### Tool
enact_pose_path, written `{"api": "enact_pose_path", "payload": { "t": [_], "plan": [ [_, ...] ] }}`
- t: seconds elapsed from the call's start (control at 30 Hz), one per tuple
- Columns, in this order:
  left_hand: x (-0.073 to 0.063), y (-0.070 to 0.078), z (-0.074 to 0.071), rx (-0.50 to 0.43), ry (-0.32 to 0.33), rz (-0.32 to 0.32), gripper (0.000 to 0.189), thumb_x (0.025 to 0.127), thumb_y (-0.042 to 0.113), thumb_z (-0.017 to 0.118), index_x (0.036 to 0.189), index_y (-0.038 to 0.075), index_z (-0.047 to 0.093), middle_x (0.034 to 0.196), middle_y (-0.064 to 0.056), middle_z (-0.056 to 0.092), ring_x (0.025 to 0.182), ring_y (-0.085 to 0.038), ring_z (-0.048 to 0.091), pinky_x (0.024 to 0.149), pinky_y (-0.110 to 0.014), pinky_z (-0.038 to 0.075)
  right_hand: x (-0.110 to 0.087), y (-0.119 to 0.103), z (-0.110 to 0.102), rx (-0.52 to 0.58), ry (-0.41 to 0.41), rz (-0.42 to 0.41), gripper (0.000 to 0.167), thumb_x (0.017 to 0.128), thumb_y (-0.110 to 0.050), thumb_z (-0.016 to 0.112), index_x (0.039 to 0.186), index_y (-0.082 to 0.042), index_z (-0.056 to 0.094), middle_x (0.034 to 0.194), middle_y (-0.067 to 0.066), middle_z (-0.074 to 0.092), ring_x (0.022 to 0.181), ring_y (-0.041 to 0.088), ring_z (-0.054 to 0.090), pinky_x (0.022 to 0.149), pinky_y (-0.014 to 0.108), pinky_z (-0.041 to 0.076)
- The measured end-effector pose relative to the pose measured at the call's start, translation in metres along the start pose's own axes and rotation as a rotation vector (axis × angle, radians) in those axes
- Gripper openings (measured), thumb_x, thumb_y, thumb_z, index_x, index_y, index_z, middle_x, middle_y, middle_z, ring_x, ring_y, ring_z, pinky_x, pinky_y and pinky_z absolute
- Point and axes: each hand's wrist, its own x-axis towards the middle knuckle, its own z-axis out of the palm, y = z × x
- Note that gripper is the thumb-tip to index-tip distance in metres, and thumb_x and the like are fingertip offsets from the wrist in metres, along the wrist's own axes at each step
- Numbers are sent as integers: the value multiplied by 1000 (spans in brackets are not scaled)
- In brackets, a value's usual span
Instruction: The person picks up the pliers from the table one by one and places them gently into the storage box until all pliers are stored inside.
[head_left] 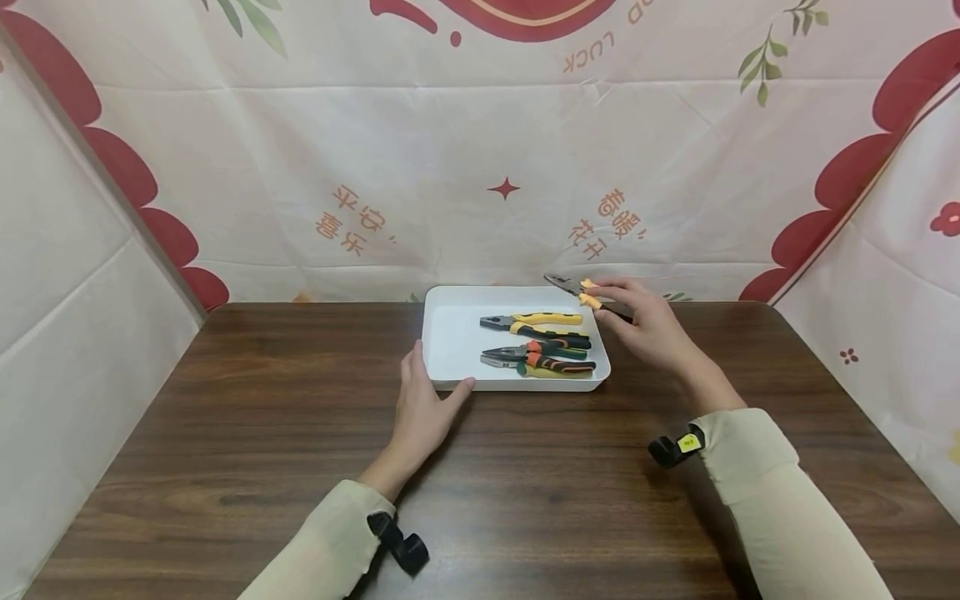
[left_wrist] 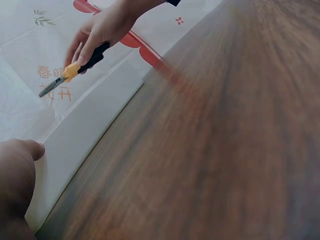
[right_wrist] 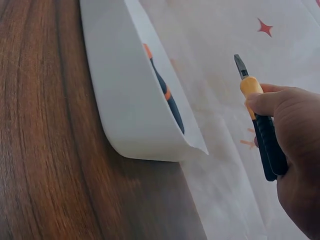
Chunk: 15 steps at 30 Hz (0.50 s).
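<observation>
My right hand (head_left: 648,321) grips a pair of pliers (head_left: 567,285) with yellow and black handles, just above the back right corner of a white tray (head_left: 450,333). Their grey jaws point left, away from the fingers; in the right wrist view the thumb lies along the pliers' handles (right_wrist: 270,147). At the tray's front left corner, my left hand (head_left: 423,408) rests with fingers along the left side and thumb at the front rim. Inside the tray lie several pliers: a yellow-and-black pair (head_left: 547,318) behind, and red-and-dark-handled pliers (head_left: 555,346) overlapping others in front.
The tray stands at the back edge of a dark wooden table (head_left: 300,433). A printed cloth (head_left: 480,150) hangs close behind it, with further cloth panels at both sides. Black bands with small cameras (head_left: 675,447) sit on both wrists.
</observation>
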Motion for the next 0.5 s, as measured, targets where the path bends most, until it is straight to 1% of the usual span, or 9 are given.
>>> {"api": "enact_pose_path", "payload": {
  "t": [0.17,0.33,0.5],
  "plan": [
    [0,0,-1,-6,-2,4,103,88,45,75,161,2,16,160,-20,28,144,-37,42,117,-53,38,7,-1,9,-29,-59,-34,37,98,-9,65,135,-12,65,143,13,55,126,35,55,94,55,49],
    [0,-1,0,-9,1,12,104,88,44,76,160,1,16,159,-20,28,144,-37,42,117,-53,38,11,-1,19,-30,-96,-56,37,99,-10,64,136,-9,64,143,18,54,125,38,54,93,56,49],
    [0,-2,0,-11,1,24,103,88,44,75,160,0,15,159,-21,28,144,-37,41,117,-53,38,15,-1,29,-56,-145,-72,37,100,-13,63,136,-7,63,141,20,55,128,40,52,97,58,46]
  ]
}}
